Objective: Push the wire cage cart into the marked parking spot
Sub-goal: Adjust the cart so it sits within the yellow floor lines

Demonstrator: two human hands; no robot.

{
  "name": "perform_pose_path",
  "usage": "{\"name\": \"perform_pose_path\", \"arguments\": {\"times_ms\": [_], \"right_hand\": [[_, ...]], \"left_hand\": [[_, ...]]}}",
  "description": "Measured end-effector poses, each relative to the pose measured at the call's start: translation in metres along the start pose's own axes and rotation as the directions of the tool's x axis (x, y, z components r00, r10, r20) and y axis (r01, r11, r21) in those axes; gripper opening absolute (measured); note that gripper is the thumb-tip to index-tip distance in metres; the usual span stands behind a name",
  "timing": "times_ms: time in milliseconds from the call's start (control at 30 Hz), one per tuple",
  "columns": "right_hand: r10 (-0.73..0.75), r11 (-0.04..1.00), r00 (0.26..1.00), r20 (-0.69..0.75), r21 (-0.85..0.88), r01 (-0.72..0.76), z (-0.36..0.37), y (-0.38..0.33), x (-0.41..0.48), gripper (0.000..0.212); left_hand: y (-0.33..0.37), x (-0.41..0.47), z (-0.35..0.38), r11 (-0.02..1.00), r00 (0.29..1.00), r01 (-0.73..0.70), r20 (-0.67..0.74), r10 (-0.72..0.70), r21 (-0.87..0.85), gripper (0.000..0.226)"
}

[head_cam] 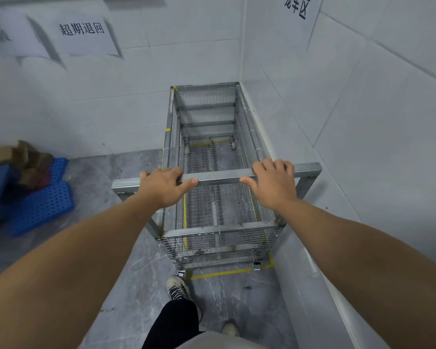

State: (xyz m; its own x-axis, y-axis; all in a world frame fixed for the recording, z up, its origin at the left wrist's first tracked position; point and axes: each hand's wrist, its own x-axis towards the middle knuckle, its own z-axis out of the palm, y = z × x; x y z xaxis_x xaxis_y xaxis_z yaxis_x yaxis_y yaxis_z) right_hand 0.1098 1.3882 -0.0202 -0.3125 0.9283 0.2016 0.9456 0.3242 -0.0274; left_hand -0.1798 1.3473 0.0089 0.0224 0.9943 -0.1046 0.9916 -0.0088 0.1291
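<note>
A tall, empty wire cage cart [207, 114] of grey metal stands in the room's corner, its far end against the back wall and its right side along the right wall. Yellow tape lines [219, 274] mark a rectangle on the floor around its base; the near line shows just in front of the cart's near wheels. My left hand [163, 186] grips the cart's top handle bar [218, 177] left of its middle. On the same bar, to the right, my right hand [275, 183] holds on with its fingers curled over the top.
Blue perforated plastic pallets [44, 205] with cardboard boxes [18, 157] lie on the floor at the left. Paper signs [82, 34] hang on the back wall and another on the right wall. My left shoe [176, 287] is just behind the cart.
</note>
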Motion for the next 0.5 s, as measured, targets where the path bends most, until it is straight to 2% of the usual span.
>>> {"name": "perform_pose_path", "arguments": {"times_ms": [167,267,500], "right_hand": [[-0.003,1.0,1.0,-0.018,-0.014,0.003,0.0034,-0.0012,0.0009,0.062],[-0.006,1.0,0.999,-0.052,-0.013,0.005,0.0034,-0.0016,0.0006,0.065],[0.014,1.0,1.0,0.027,0.02,-0.014,-0.005,-0.0006,0.0003,0.071]], "left_hand": [[-0.0022,0.0006,0.0005,1.0,1.0,0.002,0.002,-0.002,0.013,0.066],[-0.0031,0.0018,-0.0003,0.999,1.0,-0.011,-0.004,0.011,0.04,0.061],[-0.0014,0.0,-0.0005,0.999,0.999,-0.014,0.043,0.013,0.032,0.059]]}}
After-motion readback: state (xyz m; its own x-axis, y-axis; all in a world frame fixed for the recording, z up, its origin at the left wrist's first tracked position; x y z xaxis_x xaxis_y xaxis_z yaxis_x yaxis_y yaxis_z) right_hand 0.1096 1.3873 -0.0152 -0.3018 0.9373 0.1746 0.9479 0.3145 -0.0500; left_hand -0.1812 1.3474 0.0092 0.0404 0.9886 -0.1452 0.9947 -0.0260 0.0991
